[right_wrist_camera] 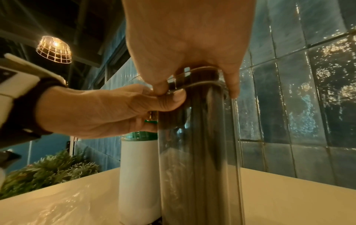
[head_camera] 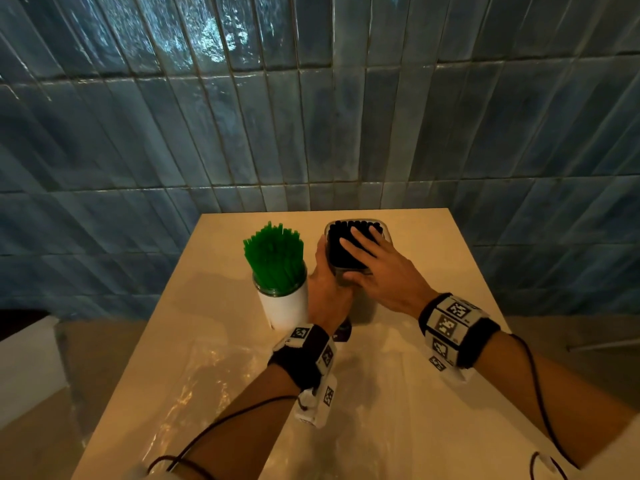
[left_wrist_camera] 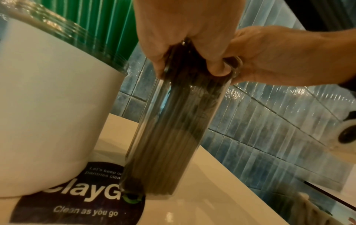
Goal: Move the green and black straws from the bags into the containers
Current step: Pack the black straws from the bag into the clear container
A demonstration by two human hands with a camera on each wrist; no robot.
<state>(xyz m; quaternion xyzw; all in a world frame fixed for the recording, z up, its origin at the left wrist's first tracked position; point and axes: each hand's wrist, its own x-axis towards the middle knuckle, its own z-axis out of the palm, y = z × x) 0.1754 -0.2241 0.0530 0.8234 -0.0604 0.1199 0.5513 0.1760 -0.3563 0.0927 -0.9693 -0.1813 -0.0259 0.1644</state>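
Observation:
On the table (head_camera: pixel 433 271) a tall clear container (head_camera: pixel 346 268) stands packed with black straws (head_camera: pixel 339 251). My left hand (head_camera: pixel 327 285) grips its left side just under the rim, thumb across the near wall (right_wrist_camera: pixel 173 99). Flat on the straw tops lies my right hand (head_camera: pixel 370 261), fingers straight and spread, thumb hanging over the near rim. From the left wrist view the container (left_wrist_camera: pixel 169 137) stands upright on its base. To its left, green straws (head_camera: pixel 275 258) fan out of a white container (head_camera: pixel 285 306).
Crinkled clear plastic bags (head_camera: pixel 214 375) lie across the table's near half. A round black sticker (left_wrist_camera: pixel 80 205) lies under the two containers. A blue tiled wall (head_camera: pixel 346 116) rises behind the table's far edge. A plant (right_wrist_camera: pixel 48 170) stands off to the left.

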